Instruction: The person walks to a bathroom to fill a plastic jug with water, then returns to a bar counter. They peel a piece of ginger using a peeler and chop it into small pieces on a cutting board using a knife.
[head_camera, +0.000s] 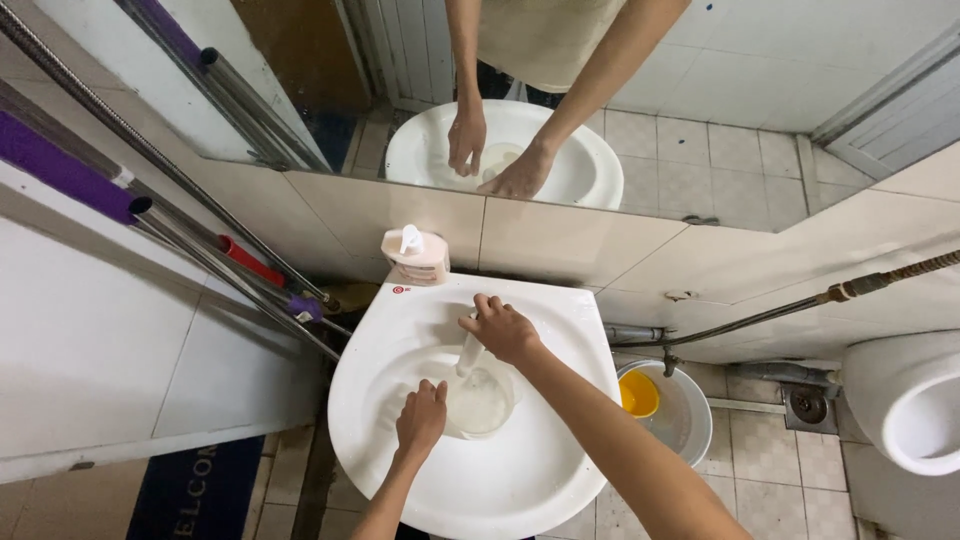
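My right hand (500, 330) rests on the tap (469, 353) at the back of a white wash basin (560, 470), fingers curled over its handle. My left hand (421, 418) grips the rim of a clear plastic container (481, 401) that sits in the bowl right under the tap's spout. The container looks filled with cloudy water. A pink soap pump bottle (415, 255) stands on the basin's back edge against the tiled wall.
A wall mirror (700, 120) above the basin reflects my arms and the bowl. Mop and broom handles (200, 250) lean at the left. A bucket (690, 420) with a yellow scoop (638, 394) stands on the floor to the right, beside a toilet (910, 400).
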